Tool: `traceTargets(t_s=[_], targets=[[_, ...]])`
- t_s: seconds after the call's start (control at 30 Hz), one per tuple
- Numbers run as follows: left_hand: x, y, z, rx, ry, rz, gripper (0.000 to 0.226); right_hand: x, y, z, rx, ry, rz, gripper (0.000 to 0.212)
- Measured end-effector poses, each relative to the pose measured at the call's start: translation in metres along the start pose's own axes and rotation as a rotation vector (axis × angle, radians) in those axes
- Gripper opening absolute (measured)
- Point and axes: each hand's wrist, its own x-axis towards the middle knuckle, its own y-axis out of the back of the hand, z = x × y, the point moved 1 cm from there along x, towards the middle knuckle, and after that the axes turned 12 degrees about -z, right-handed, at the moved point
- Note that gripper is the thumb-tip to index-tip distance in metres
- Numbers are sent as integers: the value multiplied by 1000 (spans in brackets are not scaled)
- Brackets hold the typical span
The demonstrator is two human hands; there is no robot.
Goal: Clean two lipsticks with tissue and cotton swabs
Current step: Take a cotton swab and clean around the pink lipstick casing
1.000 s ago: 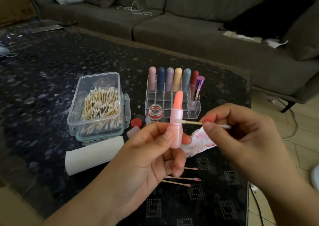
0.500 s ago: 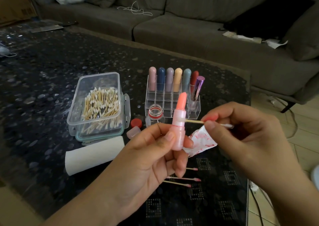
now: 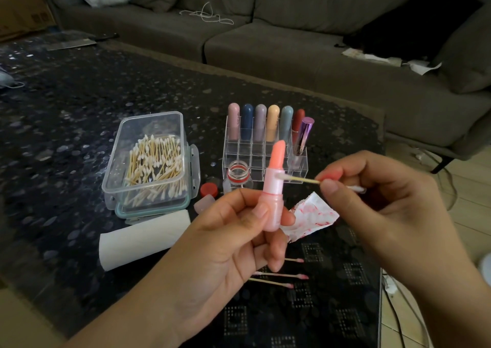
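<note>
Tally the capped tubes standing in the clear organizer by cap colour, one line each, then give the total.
In the clear organizer:
pink tube: 1
dark blue tube: 1
lilac tube: 1
cream tube: 1
grey-blue tube: 1
red tube: 1
metallic purple tube: 1
Total: 7

The left hand comes in from the lower left, palm turned toward the camera, wrist bent slightly back. Its thumb and curled fingers pinch the base of an upright pale pink plastic lipstick tube. The right hand reaches in from the lower right, back of the hand facing the camera. Its thumb and forefinger pinch a thin wooden cotton swab near the middle, the other fingers curled beneath.
</note>
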Motion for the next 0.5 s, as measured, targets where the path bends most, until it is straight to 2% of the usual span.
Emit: traceTargets(t_s=[0.23,0.3,0.4,0.5], targets=[[1,-2,1,4,5,1,27,-1,-2,0,-1,6,-48,9],[1,-3,2,17,5,13,25,0,-1,0,-4,3,-19,9],[1,-5,2,84,16,81,14,1,1,1,-15,-3,14,11],[1,-9,2,122,26,128,6,-1,-1,1,-24,10,-49,9]])
